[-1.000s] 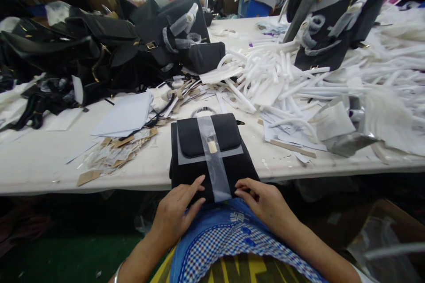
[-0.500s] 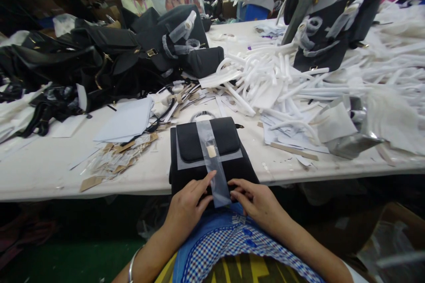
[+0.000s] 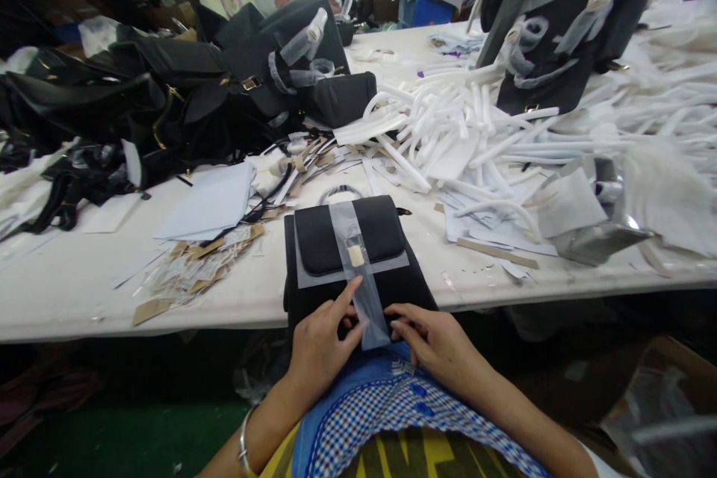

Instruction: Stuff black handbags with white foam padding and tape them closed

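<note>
A black handbag (image 3: 314,299) lies at the front edge of the table, leaning toward my body. Down the middle of its flap (image 3: 378,220) runs a clear plastic strip (image 3: 367,302) covering a gold-coloured clasp (image 3: 355,255). My left hand (image 3: 328,336) is at the strip's left side, index finger stretched onto the film just below the clasp. The thumb is out toward the strip, and the other fingers curl under. My right hand (image 3: 429,332) sits by the strip's lower right edge, fingers bent and thumb close to them. What lies between those fingertips is hidden.
Black bags (image 3: 184,82) pile up at the left. White foam tubes (image 3: 442,127) spread across the middle and right. White sheets (image 3: 207,198) and small packets (image 3: 196,269) lie left of the handbag. Another black bag (image 3: 552,52) stands at right. Two people sit beyond the table.
My left index fingertip has slid a little up the strip toward the clasp, and the thumb has shifted up and onto the film. My right hand stays nearly in place.
</note>
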### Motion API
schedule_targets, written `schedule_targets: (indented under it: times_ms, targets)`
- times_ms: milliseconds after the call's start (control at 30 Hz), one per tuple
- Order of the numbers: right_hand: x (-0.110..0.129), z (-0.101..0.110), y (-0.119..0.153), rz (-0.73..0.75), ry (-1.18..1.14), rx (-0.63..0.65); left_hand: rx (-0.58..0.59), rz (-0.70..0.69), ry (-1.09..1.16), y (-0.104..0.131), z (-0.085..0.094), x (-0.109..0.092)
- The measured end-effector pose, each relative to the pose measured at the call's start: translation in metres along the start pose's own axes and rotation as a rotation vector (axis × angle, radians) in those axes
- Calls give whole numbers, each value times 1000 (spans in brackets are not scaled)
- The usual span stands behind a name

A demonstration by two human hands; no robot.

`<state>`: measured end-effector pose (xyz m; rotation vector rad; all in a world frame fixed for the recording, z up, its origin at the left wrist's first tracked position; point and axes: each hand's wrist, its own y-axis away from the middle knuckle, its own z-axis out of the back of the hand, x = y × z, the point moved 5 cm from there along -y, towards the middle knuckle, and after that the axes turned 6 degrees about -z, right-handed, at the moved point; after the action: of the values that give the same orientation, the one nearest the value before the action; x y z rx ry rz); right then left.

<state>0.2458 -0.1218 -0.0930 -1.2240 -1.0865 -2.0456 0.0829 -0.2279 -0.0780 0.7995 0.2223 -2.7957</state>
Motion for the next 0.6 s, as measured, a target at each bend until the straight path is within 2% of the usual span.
schedule_targets:
  times_ms: [267, 600]
  targets:
    - [-1, 0, -3, -19, 2, 7, 110, -67, 2, -7, -7, 4]
    - [-2, -9, -4, -155, -214, 154, 20, -17, -42, -12, -3, -6]
